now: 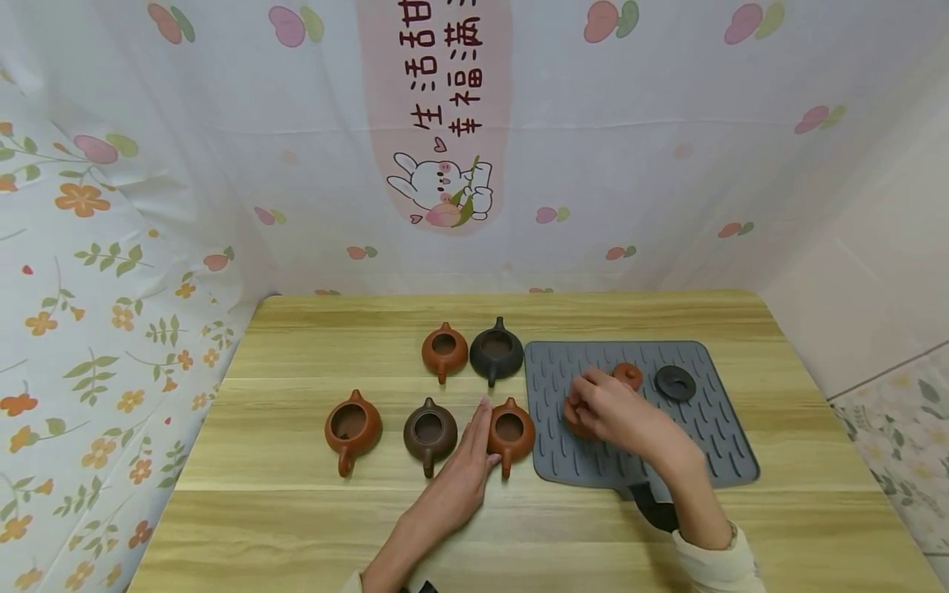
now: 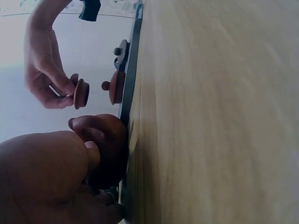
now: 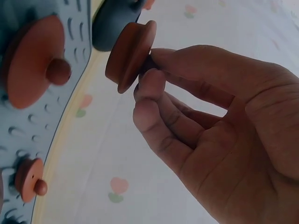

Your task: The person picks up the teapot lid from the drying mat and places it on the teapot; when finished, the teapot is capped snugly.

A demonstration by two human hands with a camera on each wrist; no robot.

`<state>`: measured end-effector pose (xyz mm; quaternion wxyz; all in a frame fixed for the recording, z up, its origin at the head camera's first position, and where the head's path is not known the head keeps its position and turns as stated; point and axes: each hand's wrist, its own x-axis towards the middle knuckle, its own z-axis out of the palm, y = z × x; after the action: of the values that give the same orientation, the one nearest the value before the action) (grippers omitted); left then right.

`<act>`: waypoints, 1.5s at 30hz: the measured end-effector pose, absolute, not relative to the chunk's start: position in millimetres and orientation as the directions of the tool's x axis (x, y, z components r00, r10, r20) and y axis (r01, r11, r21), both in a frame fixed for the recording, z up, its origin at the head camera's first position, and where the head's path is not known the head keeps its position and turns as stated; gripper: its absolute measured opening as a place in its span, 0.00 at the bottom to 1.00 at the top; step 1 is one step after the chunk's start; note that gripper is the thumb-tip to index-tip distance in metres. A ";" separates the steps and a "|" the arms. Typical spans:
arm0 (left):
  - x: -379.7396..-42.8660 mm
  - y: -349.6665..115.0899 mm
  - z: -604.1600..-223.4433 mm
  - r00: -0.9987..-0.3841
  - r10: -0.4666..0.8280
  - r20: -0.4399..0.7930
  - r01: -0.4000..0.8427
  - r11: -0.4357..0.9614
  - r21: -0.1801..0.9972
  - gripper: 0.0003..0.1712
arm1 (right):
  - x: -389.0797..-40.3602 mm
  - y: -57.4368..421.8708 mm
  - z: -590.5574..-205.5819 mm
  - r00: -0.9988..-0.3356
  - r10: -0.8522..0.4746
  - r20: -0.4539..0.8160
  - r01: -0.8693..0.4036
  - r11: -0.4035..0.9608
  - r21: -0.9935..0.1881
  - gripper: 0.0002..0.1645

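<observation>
Your right hand point(image 1: 611, 412) pinches a lid point(image 3: 131, 56) by its knob, holding it raised over the left part of the grey mat point(image 1: 549, 371). Just beneath, on the mat, lies a wide red lid point(image 3: 35, 65); a small red lid point(image 1: 627, 376) and a black lid point(image 1: 675, 384) sit farther right. Your left hand point(image 1: 463, 457) grips nothing: its straight fingers lie along the left side of a red pot point(image 1: 525, 445), touching it. That lidless pot stands on the worktop point(image 1: 296, 527) just beside the mat. To your left hand's left are a brown pot point(image 1: 430, 449) and an orange pot point(image 1: 366, 436); behind stand a small pot point(image 1: 445, 362) and a black pot point(image 1: 504, 371), side by side.
</observation>
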<state>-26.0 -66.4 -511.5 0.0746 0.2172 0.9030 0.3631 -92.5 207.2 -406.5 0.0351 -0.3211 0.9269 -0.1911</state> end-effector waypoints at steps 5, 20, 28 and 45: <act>-25.7 -66.0 -512.0 -0.894 0.447 0.027 0.341 0.640 0.688 0.42 | -90.3 201.6 -405.1 -0.777 -0.628 0.055 -0.598 0.707 -0.377 0.15; -25.4 -66.5 -511.4 -0.895 0.442 0.060 0.364 0.646 0.671 0.41 | -90.9 177.1 -401.2 -0.691 -0.717 0.092 -0.694 0.624 -0.358 0.15; -26.4 -67.1 -511.6 -0.892 0.450 0.051 0.365 0.647 0.669 0.41 | -91.4 164.9 -399.5 -0.677 -0.728 0.104 -0.712 0.614 -0.341 0.12; -25.8 -67.9 -511.3 -0.887 0.460 0.043 0.372 0.656 0.656 0.40 | -90.0 139.3 -402.9 -0.626 -0.772 0.107 -0.759 0.572 -0.309 0.13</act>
<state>-25.8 -67.9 -511.3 0.0638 0.2292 0.9078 0.3455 -90.0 139.3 -402.9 0.0199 -0.4320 0.8865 -0.1649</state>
